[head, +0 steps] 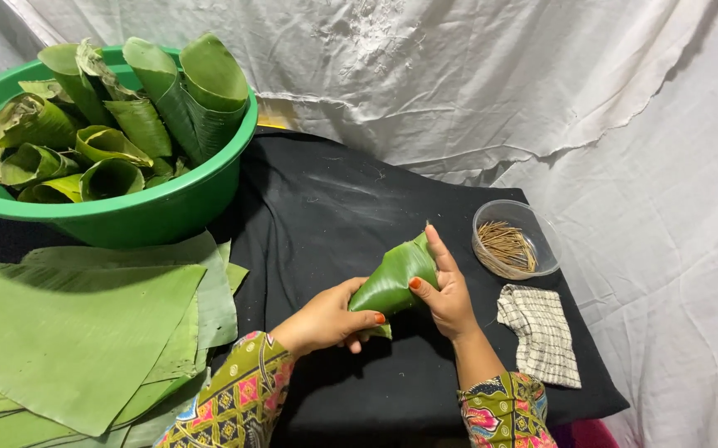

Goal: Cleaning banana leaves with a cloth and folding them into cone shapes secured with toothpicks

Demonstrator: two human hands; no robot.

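Observation:
Both my hands hold one rolled banana-leaf cone [394,278] over a black cloth [326,207]. My left hand [326,319] grips the narrow lower end of the cone. My right hand [446,294] wraps the wider upper part, with its forefinger stretched along the leaf's edge. The cone points down toward me and tilts to the left.
A green plastic basin [151,211] at the back left holds several finished leaf cones [168,91]. Flat banana leaves [77,332] are stacked at the left. A small clear bowl of thin wooden sticks [510,245] and a folded checked cloth [542,332] lie to the right. White sheeting [625,124] surrounds everything.

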